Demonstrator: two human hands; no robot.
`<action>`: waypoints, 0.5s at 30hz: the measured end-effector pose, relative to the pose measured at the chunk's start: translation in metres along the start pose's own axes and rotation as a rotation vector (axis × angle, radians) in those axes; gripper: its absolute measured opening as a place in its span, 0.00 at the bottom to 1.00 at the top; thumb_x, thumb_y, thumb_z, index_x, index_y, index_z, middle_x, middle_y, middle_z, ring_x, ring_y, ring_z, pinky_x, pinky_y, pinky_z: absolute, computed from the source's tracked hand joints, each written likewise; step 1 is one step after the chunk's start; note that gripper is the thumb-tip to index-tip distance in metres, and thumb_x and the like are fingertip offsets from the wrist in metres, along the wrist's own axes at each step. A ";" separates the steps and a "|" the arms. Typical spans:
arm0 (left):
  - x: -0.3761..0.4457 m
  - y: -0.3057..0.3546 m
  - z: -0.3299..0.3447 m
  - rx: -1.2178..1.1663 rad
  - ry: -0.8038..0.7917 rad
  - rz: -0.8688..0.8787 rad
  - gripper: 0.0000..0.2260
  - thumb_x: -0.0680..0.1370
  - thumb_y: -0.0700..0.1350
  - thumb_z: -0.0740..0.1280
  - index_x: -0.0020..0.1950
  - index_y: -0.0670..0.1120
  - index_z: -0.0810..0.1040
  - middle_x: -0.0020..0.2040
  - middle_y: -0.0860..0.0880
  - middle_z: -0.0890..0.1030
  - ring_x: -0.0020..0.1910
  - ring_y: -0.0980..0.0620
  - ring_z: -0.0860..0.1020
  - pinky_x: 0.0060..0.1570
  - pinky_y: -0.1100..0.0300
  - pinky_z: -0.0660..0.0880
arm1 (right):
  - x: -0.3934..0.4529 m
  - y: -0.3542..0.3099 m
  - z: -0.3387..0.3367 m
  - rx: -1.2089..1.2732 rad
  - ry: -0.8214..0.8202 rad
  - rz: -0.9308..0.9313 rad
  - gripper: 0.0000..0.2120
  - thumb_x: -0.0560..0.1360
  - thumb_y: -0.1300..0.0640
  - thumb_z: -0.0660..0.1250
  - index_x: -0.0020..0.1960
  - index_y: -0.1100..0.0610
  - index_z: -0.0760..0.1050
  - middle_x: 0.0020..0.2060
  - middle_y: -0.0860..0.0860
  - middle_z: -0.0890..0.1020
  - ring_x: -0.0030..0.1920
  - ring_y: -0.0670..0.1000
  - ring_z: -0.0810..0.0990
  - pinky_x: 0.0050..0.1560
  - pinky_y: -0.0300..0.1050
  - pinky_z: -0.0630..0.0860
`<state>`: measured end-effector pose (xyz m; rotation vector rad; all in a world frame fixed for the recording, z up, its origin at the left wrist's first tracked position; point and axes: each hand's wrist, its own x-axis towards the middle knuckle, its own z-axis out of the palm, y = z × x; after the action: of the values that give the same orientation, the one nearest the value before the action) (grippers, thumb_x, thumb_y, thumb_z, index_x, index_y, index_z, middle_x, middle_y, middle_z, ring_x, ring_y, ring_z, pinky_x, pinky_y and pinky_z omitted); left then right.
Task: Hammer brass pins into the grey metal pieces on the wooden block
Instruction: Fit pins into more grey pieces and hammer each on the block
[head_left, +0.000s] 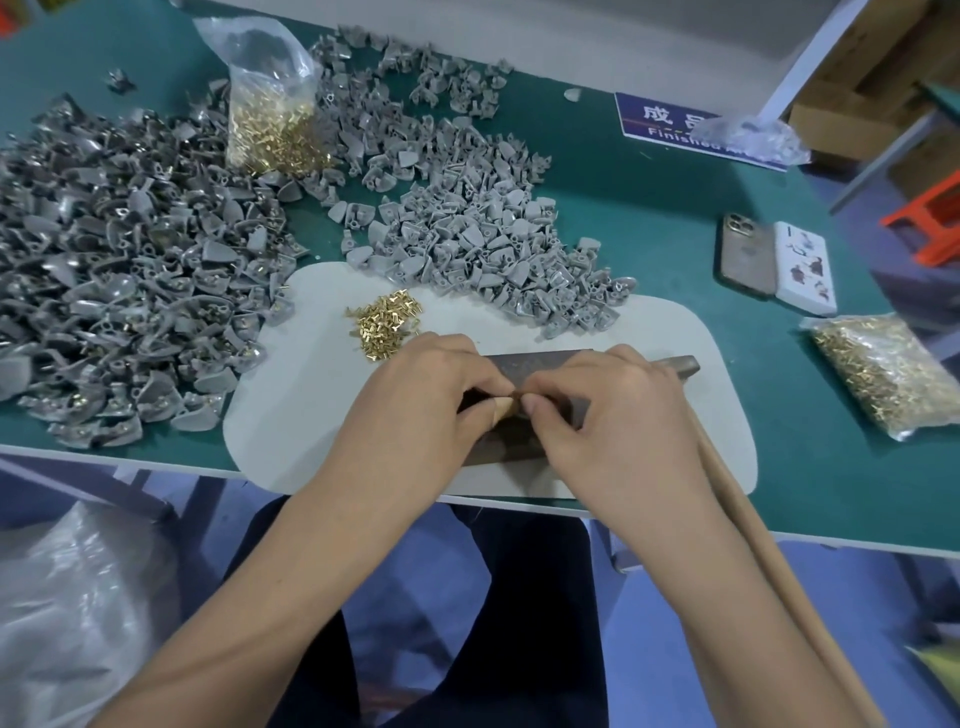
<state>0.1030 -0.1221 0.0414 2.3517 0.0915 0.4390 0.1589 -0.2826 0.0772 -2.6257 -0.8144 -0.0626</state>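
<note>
Green bench, pale mat: both hands meet over the wooden block (535, 364), left hand (431, 389) and right hand (608, 410) pinching something small; hammer (680, 366) lies beside the right wrist, handle toward the person

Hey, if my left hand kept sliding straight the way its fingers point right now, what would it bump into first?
The left hand points rightward across the wooden block, so it would most likely meet the right hand first; their fingertips already look to be touching over a small piece, though depth is hard to judge.
</note>
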 end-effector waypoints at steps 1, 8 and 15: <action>0.000 0.000 0.000 -0.004 0.000 0.001 0.03 0.73 0.46 0.76 0.46 0.53 0.87 0.40 0.57 0.78 0.43 0.55 0.73 0.45 0.55 0.72 | -0.001 0.002 0.001 0.049 0.006 0.012 0.06 0.76 0.53 0.71 0.45 0.43 0.85 0.38 0.42 0.81 0.48 0.52 0.75 0.54 0.56 0.72; 0.000 0.000 0.001 0.006 0.008 -0.004 0.03 0.73 0.47 0.77 0.45 0.54 0.87 0.40 0.57 0.79 0.44 0.54 0.75 0.45 0.52 0.75 | -0.004 0.011 0.008 0.119 0.031 0.024 0.06 0.77 0.51 0.70 0.45 0.42 0.85 0.39 0.41 0.81 0.47 0.53 0.75 0.53 0.55 0.72; 0.002 0.005 -0.004 -0.002 -0.023 -0.009 0.02 0.74 0.48 0.76 0.46 0.54 0.87 0.40 0.56 0.80 0.45 0.51 0.77 0.46 0.50 0.76 | -0.005 0.014 0.014 0.116 0.077 -0.021 0.05 0.77 0.51 0.71 0.46 0.42 0.85 0.39 0.42 0.81 0.45 0.54 0.75 0.53 0.55 0.73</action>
<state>0.1030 -0.1228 0.0480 2.3526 0.0912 0.4074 0.1611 -0.2907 0.0583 -2.4908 -0.7948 -0.1180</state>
